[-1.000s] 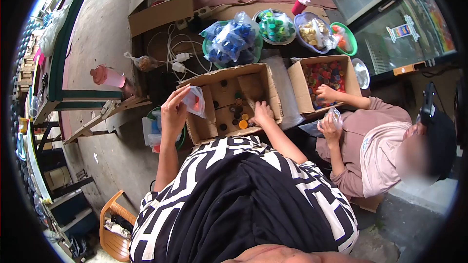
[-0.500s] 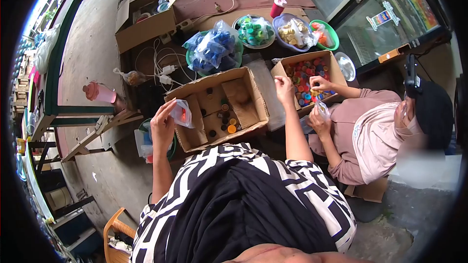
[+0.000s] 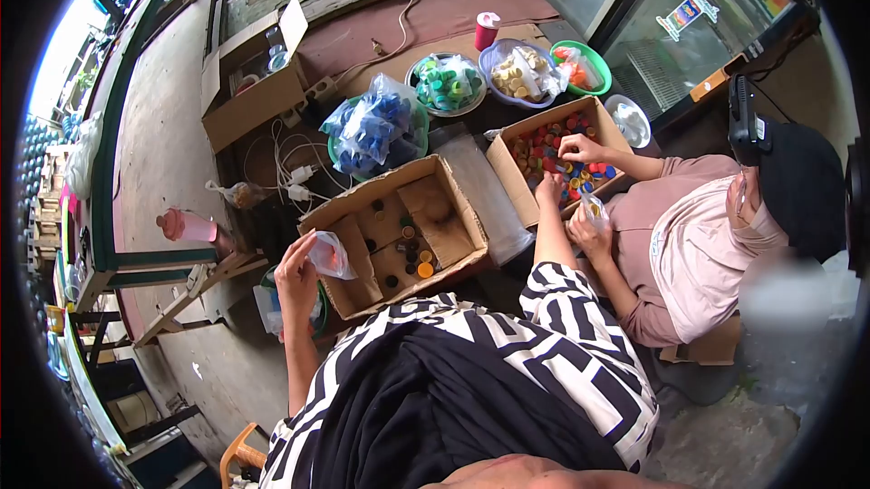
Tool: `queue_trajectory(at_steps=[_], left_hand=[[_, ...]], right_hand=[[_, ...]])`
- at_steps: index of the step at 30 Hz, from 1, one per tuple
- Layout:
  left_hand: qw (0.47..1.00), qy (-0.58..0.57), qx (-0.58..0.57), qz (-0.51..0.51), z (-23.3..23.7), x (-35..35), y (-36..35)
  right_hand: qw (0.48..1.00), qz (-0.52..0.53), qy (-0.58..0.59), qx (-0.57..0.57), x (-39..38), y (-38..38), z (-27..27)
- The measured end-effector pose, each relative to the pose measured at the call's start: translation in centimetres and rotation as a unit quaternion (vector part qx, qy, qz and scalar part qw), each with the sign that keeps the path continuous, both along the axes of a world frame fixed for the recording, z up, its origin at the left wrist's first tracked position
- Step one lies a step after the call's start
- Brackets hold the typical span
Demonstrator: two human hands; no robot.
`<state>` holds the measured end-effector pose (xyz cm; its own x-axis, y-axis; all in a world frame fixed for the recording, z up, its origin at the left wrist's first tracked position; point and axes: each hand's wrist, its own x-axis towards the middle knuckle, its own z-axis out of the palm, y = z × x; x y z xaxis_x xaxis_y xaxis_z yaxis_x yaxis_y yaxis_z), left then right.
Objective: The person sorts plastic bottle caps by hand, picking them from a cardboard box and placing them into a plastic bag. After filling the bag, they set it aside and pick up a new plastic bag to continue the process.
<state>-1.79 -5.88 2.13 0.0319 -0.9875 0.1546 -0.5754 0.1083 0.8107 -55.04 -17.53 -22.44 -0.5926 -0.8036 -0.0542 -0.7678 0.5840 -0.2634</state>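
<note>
My left hand [image 3: 296, 273] grips the edge of a clear plastic bag [image 3: 333, 258], which has something reddish inside. The bag hangs over the left rim of a large cardboard box [image 3: 462, 264], where a few dark caps and an orange cap [image 3: 425, 269] lie on the bottom. My right hand [image 3: 549, 190] is over the near left side of a smaller cardboard box [image 3: 518, 190] full of colourful bottle caps [image 3: 535, 146]. Its fingers are bent together among the caps; what they hold, if anything, is too small to make out.
A co-worker's hand [image 3: 583, 148] is in the cap box near mine; the other [image 3: 592, 237] holds a small clear bag. Behind are basins with bagged blue caps [image 3: 376, 131], green caps [image 3: 446, 83], pale caps [image 3: 521, 77] and orange caps [image 3: 574, 65]. White cables [image 3: 294, 172] lie left.
My right hand has moved from above the gap between the boxes into the cap box. My left hand still holds the bag. The whole view has shifted slightly.
</note>
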Motion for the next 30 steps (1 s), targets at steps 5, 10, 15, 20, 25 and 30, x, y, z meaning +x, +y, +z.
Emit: queue_trajectory(at_steps=[5,10,15,20,25,30], left_hand=[[1.000,-0.009,0.014,-0.004,0.3,-0.4,-0.6],[1.000,-0.019,-0.005,-0.018,0.1,-1.1,-1.5],[1.000,-0.006,0.006,-0.021,0.6,-2.0,-1.3],[1.000,0.001,-0.023,-0.014,0.0,-1.2,-1.0],[0.961,0.277,0.013,-0.016,0.1,0.5,-0.2],[0.912,0.407,-0.030,-0.041,-1.8,2.7,0.4]], right_hand=[[1.000,-0.010,-0.011,-0.022,0.4,-0.2,0.1],[0.996,0.084,-0.016,-0.025,-0.3,-0.4,-1.6],[0.992,0.096,0.021,-0.082,-1.2,-0.5,-3.3],[0.955,0.054,-0.131,-0.262,-0.7,-0.8,-1.5],[0.748,-0.109,-0.543,-0.366,0.4,-0.6,2.1],[0.584,-0.092,-0.715,-0.374,2.5,0.3,6.7]])
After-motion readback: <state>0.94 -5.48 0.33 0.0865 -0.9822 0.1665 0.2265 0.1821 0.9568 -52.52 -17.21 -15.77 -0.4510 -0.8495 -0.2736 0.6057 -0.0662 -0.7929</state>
